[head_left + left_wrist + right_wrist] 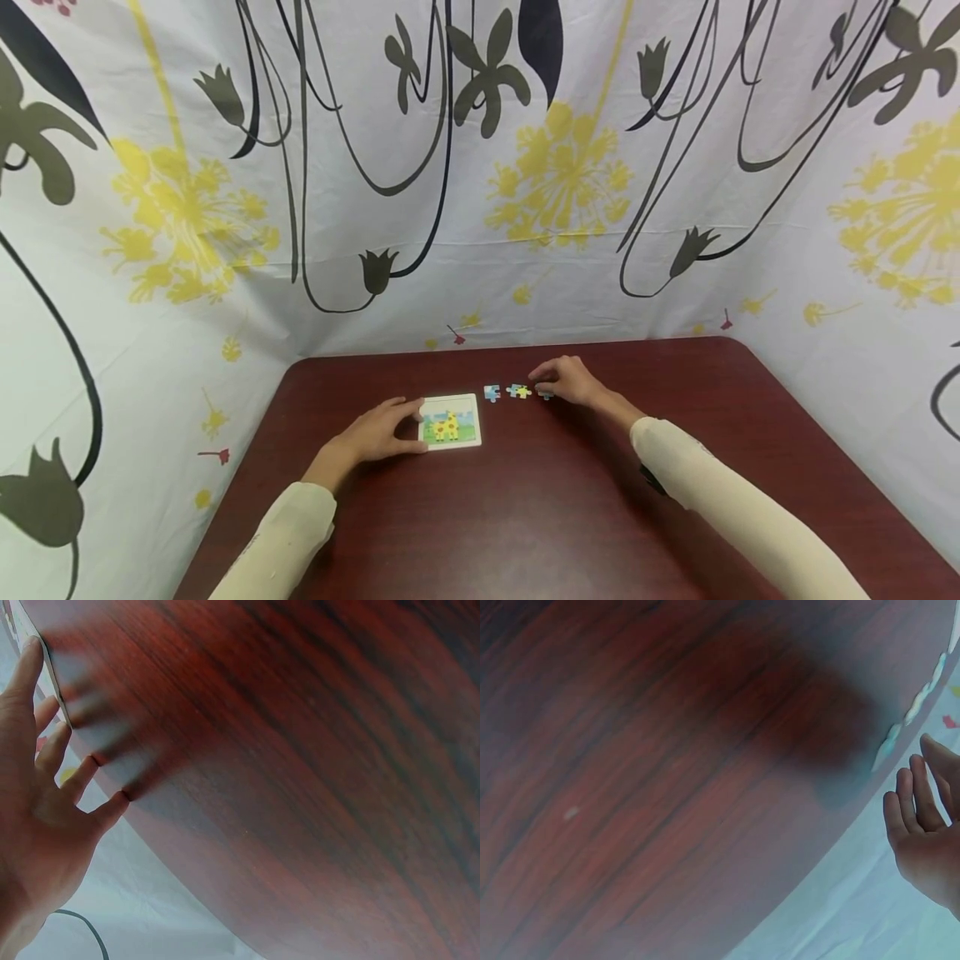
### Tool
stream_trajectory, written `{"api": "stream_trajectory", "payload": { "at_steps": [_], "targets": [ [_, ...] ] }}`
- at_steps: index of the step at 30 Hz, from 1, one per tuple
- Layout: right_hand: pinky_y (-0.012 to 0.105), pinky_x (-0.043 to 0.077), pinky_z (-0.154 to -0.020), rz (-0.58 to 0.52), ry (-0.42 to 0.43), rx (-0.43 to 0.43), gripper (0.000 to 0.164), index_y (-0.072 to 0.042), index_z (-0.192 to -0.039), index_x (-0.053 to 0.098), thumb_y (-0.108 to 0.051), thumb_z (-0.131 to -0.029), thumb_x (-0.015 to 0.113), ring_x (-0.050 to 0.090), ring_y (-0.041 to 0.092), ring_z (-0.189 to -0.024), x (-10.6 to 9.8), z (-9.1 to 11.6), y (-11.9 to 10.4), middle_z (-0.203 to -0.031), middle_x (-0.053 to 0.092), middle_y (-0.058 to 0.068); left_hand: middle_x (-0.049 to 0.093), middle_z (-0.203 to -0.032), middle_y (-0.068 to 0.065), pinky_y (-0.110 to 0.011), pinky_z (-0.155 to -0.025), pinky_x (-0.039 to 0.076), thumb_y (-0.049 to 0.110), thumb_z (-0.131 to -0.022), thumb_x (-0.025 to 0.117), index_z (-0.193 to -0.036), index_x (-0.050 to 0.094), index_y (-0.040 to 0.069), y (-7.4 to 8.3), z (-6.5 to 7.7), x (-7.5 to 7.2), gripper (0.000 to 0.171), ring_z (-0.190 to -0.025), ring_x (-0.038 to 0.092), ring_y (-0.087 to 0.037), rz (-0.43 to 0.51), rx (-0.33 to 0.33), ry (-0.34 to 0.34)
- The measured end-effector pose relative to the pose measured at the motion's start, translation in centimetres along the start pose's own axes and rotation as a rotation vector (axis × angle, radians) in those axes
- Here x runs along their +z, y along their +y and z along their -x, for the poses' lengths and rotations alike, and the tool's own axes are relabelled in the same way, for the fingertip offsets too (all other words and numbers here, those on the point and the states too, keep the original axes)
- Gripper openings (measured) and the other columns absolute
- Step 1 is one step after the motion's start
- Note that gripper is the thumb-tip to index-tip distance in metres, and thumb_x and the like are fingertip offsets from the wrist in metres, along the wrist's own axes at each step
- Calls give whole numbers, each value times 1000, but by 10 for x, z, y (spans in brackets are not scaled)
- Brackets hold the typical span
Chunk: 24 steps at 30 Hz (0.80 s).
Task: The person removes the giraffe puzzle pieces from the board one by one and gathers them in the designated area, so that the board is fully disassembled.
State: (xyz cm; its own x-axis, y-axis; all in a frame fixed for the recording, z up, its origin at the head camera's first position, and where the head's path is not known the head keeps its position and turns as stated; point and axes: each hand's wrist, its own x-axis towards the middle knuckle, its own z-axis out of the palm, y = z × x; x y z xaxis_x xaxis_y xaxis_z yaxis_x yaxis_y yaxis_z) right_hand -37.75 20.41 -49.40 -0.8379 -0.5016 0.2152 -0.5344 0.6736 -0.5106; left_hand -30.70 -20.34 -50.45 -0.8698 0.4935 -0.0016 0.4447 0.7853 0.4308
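Observation:
A small jigsaw puzzle (452,422) with a white border and a yellow giraffe picture lies flat on the table. My left hand (385,431) holds its left side, thumb at the lower left corner and fingertips higher on that edge. In the left wrist view, the left hand (52,802) has its other fingers spread onto the tabletop. Right of the puzzle lie a blue jigsaw piece (492,392) and blue and yellow pieces (519,391). Over another piece (545,394), partly hidden, hovers my right hand (567,381). The right wrist view shows that hand (930,825) with loosely bent fingers, gripping nothing.
The dark red-brown wooden table (525,517) has rounded far corners. Close behind its far edge hangs a white cloth (465,208) printed with flowers, and more cloth runs along both sides.

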Motion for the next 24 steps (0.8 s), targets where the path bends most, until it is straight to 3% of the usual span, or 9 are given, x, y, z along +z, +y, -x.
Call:
{"api": "stream_trajectory", "payload": {
  "at_steps": [13,18,24],
  "targets": [
    [44,59,-83,-50,-21,-80,24,-2,-113,78,-9,-91,81,75,28,-99,34,-19,-38,-108,78,12,62,-141,3,-62,-115,34,58,-88,78,-154,51,17,-2,2,1,83,-152,34,-37,1,-19,-3],
    [37,59,-81,-51,-45,-106,24,-3,-114,78,-11,-91,81,74,24,-96,44,-25,-47,-107,78,10,62,-142,2,-63,-115,34,57,-88,78,-154,50,17,-3,2,2,82,-151,34,-38,3,-15,-3],
    [40,60,-85,-105,-70,-132,24,-2,-114,78,-9,-91,81,74,27,-100,54,-34,-65,-109,78,11,58,-147,0,-65,-114,34,59,-87,78,-153,52,20,-2,0,1,81,-152,33,-37,6,-33,-13]
  ]
}}
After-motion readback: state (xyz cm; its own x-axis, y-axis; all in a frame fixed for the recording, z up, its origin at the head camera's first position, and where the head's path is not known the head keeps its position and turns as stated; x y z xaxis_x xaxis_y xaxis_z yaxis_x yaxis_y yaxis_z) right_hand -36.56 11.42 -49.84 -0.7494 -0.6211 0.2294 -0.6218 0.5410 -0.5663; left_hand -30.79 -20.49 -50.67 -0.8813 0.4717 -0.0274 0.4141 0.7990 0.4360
